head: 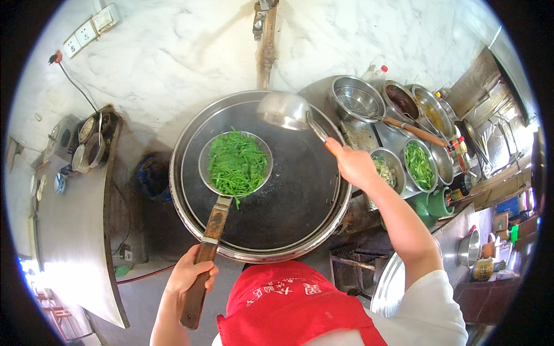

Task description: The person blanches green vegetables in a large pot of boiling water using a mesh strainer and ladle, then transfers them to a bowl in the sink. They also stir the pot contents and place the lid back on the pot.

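My left hand (193, 270) grips the wooden handle (209, 242) of a round metal strainer (202, 156). A heap of bright green leafy vegetables (237, 164) fills the strainer, and a few stems hang over its rim near the handle. Beneath it is a large round pan (298, 207) with a wide metal rim, its inside dark; how much liquid it holds I cannot tell. My right hand (352, 162) is closed around the handle of a metal ladle (285, 111), tilted over the pan's far side, its bowl slightly blurred and its inside hidden.
Right of the pan stand a metal bowl with a wire strainer (358, 99), a bowl of cut greens (420, 166), a bowl of pale chopped food (384, 169) and a green gas cylinder (433, 203). A steel table (73, 225) lies left; a tap (258, 26) hangs on the wall.
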### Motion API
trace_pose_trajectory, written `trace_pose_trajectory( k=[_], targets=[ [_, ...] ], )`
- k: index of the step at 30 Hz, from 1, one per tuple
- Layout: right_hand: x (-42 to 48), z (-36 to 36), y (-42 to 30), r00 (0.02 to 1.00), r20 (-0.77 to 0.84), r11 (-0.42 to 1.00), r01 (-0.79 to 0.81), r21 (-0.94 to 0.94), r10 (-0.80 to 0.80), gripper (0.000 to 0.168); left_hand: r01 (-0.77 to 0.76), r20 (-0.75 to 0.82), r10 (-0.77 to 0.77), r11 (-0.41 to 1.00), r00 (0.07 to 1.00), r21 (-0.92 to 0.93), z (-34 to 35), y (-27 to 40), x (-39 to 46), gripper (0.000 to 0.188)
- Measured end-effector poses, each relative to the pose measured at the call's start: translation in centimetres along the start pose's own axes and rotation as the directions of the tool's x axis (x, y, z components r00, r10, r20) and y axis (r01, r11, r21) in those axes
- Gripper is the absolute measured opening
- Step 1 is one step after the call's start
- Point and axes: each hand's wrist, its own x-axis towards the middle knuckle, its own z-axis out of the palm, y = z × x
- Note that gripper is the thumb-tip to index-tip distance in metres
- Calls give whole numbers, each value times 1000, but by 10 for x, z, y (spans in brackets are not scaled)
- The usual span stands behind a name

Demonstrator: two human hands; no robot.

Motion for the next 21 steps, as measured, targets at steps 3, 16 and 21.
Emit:
trace_pose_trajectory(
  k=[3, 16, 21],
  targets=[
    [7, 25, 5, 995, 96, 995, -3, -97, 13, 52, -40, -40, 40, 999, 998, 17, 2, 2, -12, 40],
    [-21, 126, -68, 730, 526, -864, -502, -21, -437, 15, -144, -46, 142, 988, 989, -60, -3, 7, -27, 44],
    [-30, 136, -63, 804, 364, -879, -391, -274, -471, 18, -164, -42, 162, 986, 986, -45, -4, 12, -25, 46]
  ],
)
